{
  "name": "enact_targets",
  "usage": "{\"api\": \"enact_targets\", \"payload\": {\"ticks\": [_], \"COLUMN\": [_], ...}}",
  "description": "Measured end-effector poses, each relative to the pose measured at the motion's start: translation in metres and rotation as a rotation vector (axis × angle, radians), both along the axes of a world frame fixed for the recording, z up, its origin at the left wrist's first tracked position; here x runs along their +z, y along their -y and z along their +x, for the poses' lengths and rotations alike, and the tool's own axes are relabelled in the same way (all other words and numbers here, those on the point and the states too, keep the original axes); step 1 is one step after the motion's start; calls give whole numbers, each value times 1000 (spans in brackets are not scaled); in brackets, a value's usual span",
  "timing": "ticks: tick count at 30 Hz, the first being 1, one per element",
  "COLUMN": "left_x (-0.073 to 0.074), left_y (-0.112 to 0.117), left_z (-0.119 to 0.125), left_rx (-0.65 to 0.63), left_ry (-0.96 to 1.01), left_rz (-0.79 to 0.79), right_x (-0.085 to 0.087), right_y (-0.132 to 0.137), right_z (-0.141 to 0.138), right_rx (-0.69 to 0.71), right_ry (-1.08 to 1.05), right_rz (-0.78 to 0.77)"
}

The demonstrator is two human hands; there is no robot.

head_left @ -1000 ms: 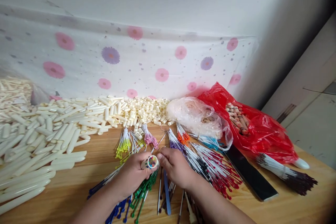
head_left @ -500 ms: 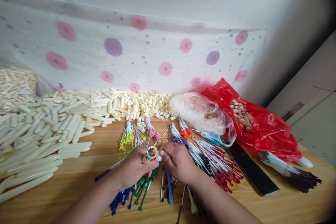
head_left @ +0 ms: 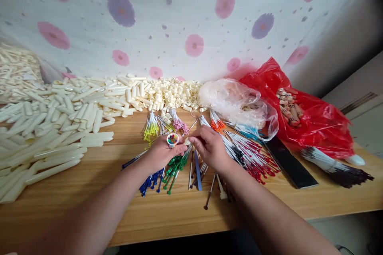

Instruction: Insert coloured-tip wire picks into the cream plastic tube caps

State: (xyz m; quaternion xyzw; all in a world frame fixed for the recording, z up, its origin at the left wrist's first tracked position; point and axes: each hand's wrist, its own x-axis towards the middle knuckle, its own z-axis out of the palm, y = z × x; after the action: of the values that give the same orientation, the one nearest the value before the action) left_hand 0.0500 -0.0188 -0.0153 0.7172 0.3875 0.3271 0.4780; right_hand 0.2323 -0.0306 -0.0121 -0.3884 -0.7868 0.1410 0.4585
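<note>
Tipped lower than half a second ago, the view takes in the near edge of the surface (head_left: 167,223), with both hands still together above it. Nearest lies a dark-headed stick (head_left: 209,197) on the wood, with blue-tipped sticks (head_left: 152,181) to its left and a blue strip (head_left: 198,171) just beyond. Green-tipped sticks (head_left: 176,165) fan out near the left hand (head_left: 161,151), whose grip is closed around a cream tube (head_left: 172,140), held off the surface, its open mouth showing many-coloured ends. Beside it, the right hand (head_left: 209,145) has its fingers drawn together at a small cream piece (head_left: 187,142); whether that grip holds the piece cannot be told. Right of the hands spread red-tipped sticks (head_left: 260,161), a black slab (head_left: 290,163) and a dark-tipped bundle (head_left: 336,167). Past the hands stand out yellow-tipped sticks (head_left: 150,128), pink-tipped sticks (head_left: 178,122) and orange-tipped sticks (head_left: 216,122). Farther off, cream tubes (head_left: 60,123) heap at left beside slotted pieces (head_left: 170,93), a clear bag (head_left: 236,99) and a red bag (head_left: 326,123), before a flowered sheet (head_left: 179,16).
</note>
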Motion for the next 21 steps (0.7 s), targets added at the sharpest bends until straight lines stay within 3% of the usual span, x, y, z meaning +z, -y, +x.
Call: {"api": "enact_targets", "payload": {"ticks": [4, 21], "left_x": [5, 8], "left_y": [1, 16], "left_z": [2, 5], "left_rx": [-69, -3], "left_ry": [43, -28], "left_rz": [-96, -51], "right_x": [-1, 7], "right_y": [0, 5], "right_z": [0, 0], "right_rx": [18, 111], "right_ry": [-28, -115], "right_rz": [5, 24]}}
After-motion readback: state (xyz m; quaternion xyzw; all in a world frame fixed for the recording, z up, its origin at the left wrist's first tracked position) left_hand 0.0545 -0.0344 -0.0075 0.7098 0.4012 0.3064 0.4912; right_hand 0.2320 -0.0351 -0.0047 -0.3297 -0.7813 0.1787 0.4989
